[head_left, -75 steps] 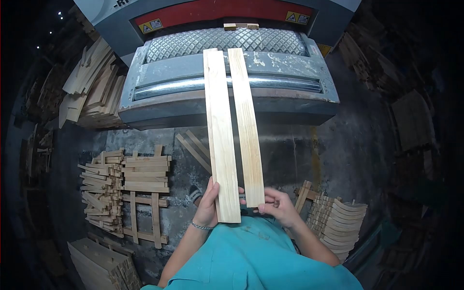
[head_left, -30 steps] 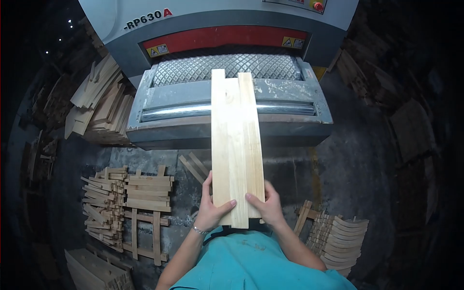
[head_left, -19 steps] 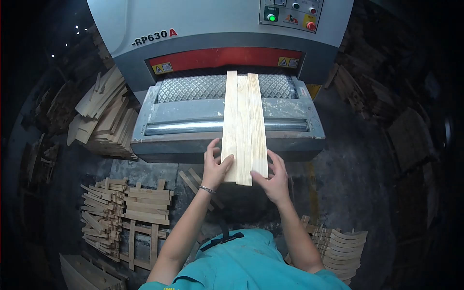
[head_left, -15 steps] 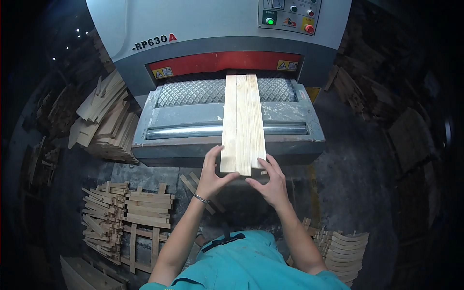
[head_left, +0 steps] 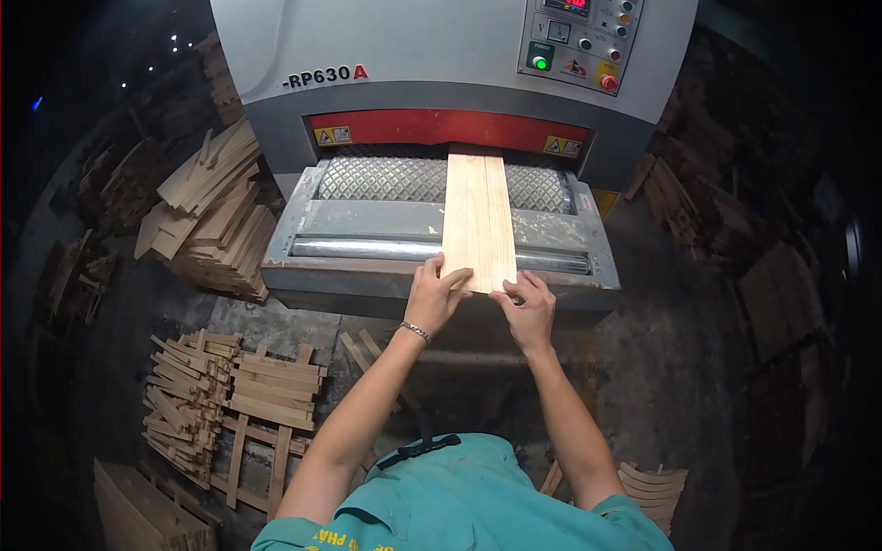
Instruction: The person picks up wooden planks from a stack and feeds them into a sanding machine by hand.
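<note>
Pale wooden boards [head_left: 479,220] lie side by side, with their far ends under the red guard [head_left: 441,127] of a large machine marked RP630A [head_left: 404,55]. They rest across its diamond-patterned feed belt [head_left: 381,177] and metal roller [head_left: 367,248]. At the near left corner, my left hand [head_left: 434,298] is closed on the boards, fingers along the side and thumb by the end. My right hand [head_left: 529,314] pinches the near right corner. The undersides of the boards are hidden.
Stacked boards [head_left: 216,211] stand left of the machine. Wooden strips [head_left: 188,404] and slatted pieces [head_left: 273,390] lie on the floor at lower left, curved slats [head_left: 654,491] at lower right. A control panel [head_left: 579,46] has a lit green button and a red knob.
The boards have moved forward, farther under the red guard. Both hands have followed forward and closed in on the near end. The camera view has shifted slightly.
</note>
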{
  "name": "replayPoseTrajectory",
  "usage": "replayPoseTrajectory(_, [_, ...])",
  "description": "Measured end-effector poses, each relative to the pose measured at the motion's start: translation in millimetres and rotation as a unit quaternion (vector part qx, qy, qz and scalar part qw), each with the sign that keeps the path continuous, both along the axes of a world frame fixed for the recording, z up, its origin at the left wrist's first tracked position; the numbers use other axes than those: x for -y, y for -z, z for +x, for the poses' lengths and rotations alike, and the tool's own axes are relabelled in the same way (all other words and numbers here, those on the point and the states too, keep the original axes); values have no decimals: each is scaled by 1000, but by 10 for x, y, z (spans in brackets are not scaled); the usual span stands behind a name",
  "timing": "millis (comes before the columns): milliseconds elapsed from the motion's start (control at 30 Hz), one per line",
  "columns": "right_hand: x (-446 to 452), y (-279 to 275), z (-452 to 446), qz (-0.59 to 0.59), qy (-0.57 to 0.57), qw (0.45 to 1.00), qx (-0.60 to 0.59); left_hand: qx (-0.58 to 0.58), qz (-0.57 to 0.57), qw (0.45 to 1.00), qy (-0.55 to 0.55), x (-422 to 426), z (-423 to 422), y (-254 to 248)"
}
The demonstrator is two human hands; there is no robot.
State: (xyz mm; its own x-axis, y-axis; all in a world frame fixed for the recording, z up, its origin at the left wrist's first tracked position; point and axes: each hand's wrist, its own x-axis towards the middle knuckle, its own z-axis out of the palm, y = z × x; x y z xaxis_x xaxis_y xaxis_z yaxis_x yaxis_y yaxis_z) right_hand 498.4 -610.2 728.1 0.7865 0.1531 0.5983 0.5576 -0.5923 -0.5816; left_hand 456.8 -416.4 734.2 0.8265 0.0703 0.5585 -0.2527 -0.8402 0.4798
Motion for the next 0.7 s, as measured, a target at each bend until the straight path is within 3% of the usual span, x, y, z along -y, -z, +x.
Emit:
replayPoseTrajectory(333, [-105, -80, 109, -76, 26, 994, 67, 13, -7, 999, -32, 6, 166, 64])
replayPoseTrajectory(400, [-118, -71, 154, -95, 33, 993, 57, 90, -7, 995, -47, 22, 111, 40])
replayPoseTrajectory(533, [-185, -87, 234, -106, 50, 992, 57, 134, -109, 984, -34, 155, -449, 152])
replayPoseTrajectory(700, [-217, -118, 378, -134, 53, 988, 50, -61, -180, 978, -87, 19, -1663, 1140])
